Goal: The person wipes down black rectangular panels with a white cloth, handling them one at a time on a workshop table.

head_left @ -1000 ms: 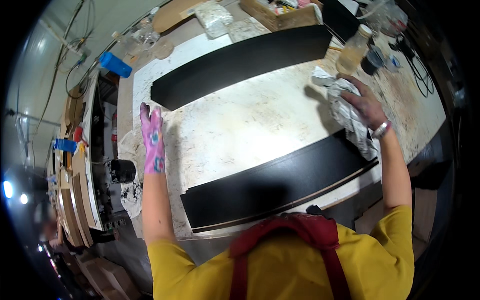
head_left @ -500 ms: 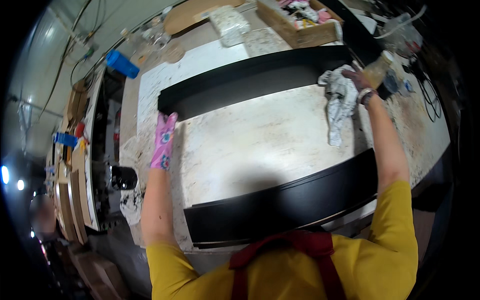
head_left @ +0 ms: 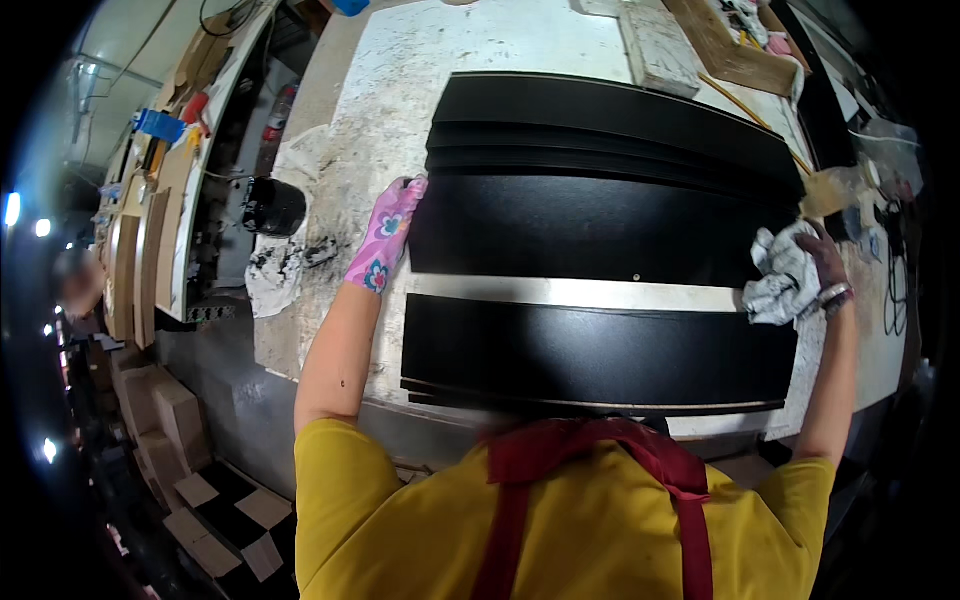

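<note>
My left hand point(head_left: 392, 225), in a pink flowered glove, has its fingers closed at the left end of a long black board point(head_left: 590, 225). The board lies in front of several stacked black boards point(head_left: 600, 115). At its right end my right hand point(head_left: 826, 262), in a dark glove, is closed on a crumpled white rag point(head_left: 782, 278) with dark marks. How far those fingers also touch the board is hidden by the rag. Nearer to me lies another stack of black boards point(head_left: 590, 350), with a pale strip of table between the two groups.
Left of my hand a black pot point(head_left: 274, 206) stands by a paint-stained cloth point(head_left: 275, 272) on the worktable point(head_left: 380, 110). A wooden box point(head_left: 735, 50) is at the far right. A cloudy plastic bottle point(head_left: 828, 190) stands beyond my right hand. Cartons point(head_left: 165, 420) sit lower left.
The black board between my hands, earlier tilted up on edge, now lies flatter and covers the pale area. The view has shifted, and the rag is bunched up closer to my right hand.
</note>
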`<state>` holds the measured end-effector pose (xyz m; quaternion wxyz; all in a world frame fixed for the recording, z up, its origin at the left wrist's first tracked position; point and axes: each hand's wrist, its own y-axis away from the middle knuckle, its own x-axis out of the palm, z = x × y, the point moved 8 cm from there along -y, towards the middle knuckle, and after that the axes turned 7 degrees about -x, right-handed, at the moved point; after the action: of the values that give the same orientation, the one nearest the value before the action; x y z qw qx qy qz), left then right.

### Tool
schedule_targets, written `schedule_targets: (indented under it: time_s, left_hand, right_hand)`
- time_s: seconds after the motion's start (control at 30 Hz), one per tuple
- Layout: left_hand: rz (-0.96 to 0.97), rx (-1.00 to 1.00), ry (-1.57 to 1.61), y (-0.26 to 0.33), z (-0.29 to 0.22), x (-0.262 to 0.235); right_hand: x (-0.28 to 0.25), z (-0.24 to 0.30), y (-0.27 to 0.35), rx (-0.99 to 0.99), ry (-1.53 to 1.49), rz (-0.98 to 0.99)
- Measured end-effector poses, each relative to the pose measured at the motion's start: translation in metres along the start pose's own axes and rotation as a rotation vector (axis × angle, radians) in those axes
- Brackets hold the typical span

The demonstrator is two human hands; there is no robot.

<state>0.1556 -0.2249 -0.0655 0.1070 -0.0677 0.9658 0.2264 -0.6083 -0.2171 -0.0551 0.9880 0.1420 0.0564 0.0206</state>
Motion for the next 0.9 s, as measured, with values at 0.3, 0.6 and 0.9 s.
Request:
schedule_targets:
  time_s: [0.3,0.6,0.9]
  left_hand:
    - [0.038,-0.154,0.220,0.068,-0.042,0.024]
    - [-0.018,-0.039,0.204,0.042,-0.015,0.013]
    - [-0.005,-0.059,0.113,0.035,-0.048,0.015]
  right_hand:
    - [0.367,0.199,0.052,-0.860,0.584,-0.025]
    - [0.366,0.104,0.032,-1.113,0.904,0.067]
    - [-0.046,0.031,0.091,0.020,1.052,-0.614]
